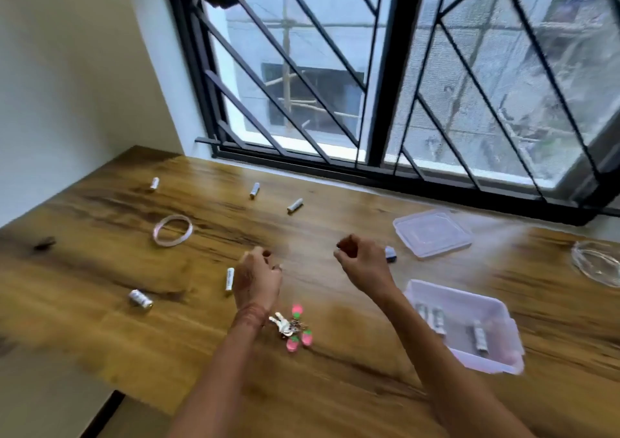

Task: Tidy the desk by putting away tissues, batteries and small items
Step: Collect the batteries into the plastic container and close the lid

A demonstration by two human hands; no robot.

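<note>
Several batteries (479,338) already lie in the clear box (469,357), nearer than and right of the right hand's (364,263) fingers, so gathering looks about midway. Both hands hover with fingers loosely curled (blur hides whether either holds anything). Next, the left hand (258,276) would likely pinch the loose battery (229,279) just left of its fingers, then reach for the far batteries (255,190) well beyond them.

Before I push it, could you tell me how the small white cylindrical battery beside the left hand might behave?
The small white cylindrical battery lies on its side on the smooth wooden desk, so a sideways push would probably roll it. It looks rigid and is likely dense for its size.
</note>
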